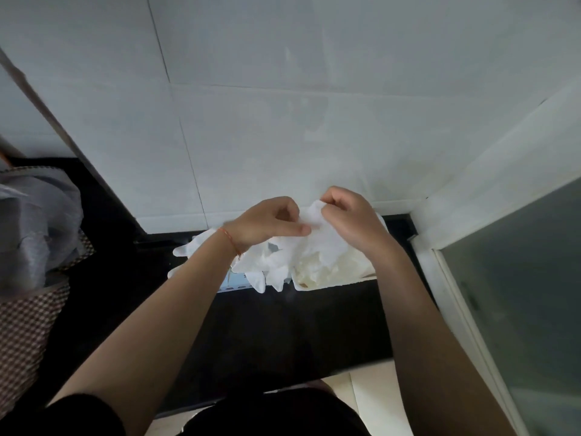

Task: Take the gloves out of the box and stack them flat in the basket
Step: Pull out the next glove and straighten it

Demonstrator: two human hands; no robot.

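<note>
Both hands up over the back of the counter, close together, each pinching the same white glove [317, 228] at its upper edge: left hand [267, 223] has thumb and curled fingers nipping the left side, right hand [349, 215] has curled fingers clamped on the top right corner. Glove hangs down between them, crumpled, not flat. Orange thread bracelet [231, 240] on left wrist. Below the hands, a loose heap of more white gloves [267, 265] spills over the glove box [234, 286], only a pale blue strip of its front edge showing; some glove fingers droop past that edge, others stick out left toward the wall. White basket [333, 283] sits just right of the box, touching or nearly so, cannot tell; pale gloves already in it, lumpy, its front rim visible. Both sit at the back of the black counter [283, 328], against the tiled wall [283, 121]. Right side boxed in by a white corner wall and a frosted glass panel [528, 294]. Wide dark counter strip free in front of box and basket. At far left, a checked bag [25, 335] with grey plastic [37, 221] on top, well apart from the gloves.
</note>
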